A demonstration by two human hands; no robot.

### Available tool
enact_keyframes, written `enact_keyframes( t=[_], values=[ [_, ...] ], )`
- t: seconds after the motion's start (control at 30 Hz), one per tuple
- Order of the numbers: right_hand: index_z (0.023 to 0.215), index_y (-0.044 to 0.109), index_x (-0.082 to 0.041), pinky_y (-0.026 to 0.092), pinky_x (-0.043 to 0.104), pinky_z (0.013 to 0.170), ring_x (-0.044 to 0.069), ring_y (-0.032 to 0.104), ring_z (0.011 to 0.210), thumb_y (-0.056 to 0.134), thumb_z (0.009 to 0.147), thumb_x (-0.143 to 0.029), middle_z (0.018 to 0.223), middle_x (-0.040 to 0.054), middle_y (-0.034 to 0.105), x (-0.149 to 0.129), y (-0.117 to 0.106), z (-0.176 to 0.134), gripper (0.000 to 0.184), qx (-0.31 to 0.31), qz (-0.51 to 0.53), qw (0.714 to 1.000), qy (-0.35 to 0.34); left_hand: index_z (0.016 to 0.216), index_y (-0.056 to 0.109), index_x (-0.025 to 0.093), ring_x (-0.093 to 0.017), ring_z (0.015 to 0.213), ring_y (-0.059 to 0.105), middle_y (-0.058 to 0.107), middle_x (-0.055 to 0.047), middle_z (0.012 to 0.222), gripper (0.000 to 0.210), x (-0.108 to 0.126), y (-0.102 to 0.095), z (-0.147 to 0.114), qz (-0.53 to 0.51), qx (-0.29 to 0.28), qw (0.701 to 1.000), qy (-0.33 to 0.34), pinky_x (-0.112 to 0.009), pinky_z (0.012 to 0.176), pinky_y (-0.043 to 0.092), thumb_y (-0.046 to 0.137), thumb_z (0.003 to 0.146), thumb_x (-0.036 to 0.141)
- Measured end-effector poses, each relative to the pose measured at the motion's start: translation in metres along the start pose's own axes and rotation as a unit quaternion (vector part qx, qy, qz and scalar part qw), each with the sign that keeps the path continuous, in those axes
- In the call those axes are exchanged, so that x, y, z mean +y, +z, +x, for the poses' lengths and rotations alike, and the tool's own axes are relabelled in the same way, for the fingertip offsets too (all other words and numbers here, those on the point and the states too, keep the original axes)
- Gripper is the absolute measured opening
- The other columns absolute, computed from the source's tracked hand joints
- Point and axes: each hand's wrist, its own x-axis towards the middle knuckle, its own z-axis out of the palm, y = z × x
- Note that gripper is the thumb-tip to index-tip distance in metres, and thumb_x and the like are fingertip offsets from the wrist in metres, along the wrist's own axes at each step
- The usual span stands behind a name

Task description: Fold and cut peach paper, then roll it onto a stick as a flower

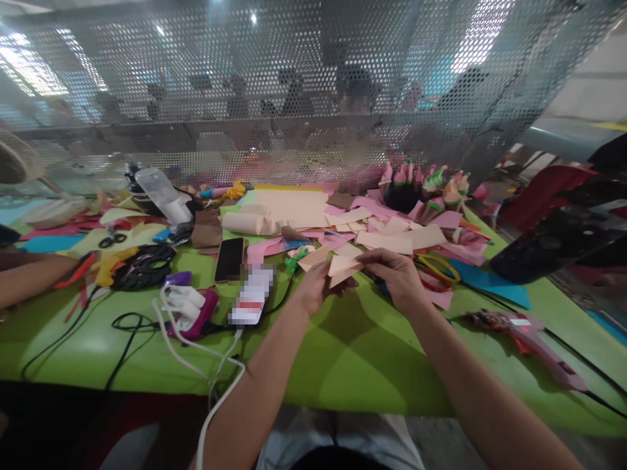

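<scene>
A small folded piece of peach craft sheet [341,266] is held up between my two hands, over the front part of the table. My left hand [316,287] is closed on its left side, with some fingers hidden behind it. My right hand [394,275] pinches its right corner between thumb and fingertips. Just behind my hands lie loose peach strips [386,243] and pink strips [343,243]. A small green decorated piece [298,256] rests left of my left hand. Yellow-handled scissors [437,267] lie right of my right hand.
A pink glue gun [533,343] lies at the right with its cord. Left of my arms are a lit phone [252,297], a dark phone [229,260], a magenta power strip [198,316] and cables. Cone-shaped craft pieces [434,179] stand behind. A co-worker's arm [36,277] reaches in at left.
</scene>
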Motion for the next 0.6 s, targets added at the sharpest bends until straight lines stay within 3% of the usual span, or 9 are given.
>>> enact_keyframes(
  t=[0.23, 0.6],
  values=[
    [0.079, 0.079, -0.026, 0.046, 0.036, 0.076, 0.022, 0.062, 0.081, 0.067, 0.071, -0.029, 0.081, 0.0028, 0.073, -0.0018, -0.0018, -0.0016, 0.014, 0.006, -0.079, 0.996, -0.041, 0.088, 0.066, 0.013, -0.014, 0.051, 0.059, 0.067, -0.006, 0.062, 0.045, 0.003, 0.0015, -0.0002, -0.04, -0.012, 0.999, -0.014, -0.025, 0.052, 0.04, 0.05, 0.091, 0.055],
    [0.08, 0.078, -0.027, 0.046, 0.034, 0.073, 0.021, 0.062, 0.081, 0.061, 0.076, -0.022, 0.082, 0.0034, 0.071, -0.003, -0.0015, -0.0026, 0.018, -0.005, -0.143, 0.983, -0.117, 0.089, 0.065, 0.013, -0.013, 0.056, 0.057, 0.065, -0.004, 0.065, 0.055, 0.0019, -0.0012, -0.0024, 0.004, -0.032, 0.999, -0.003, -0.024, 0.054, 0.04, 0.067, 0.074, 0.065]
  ],
)
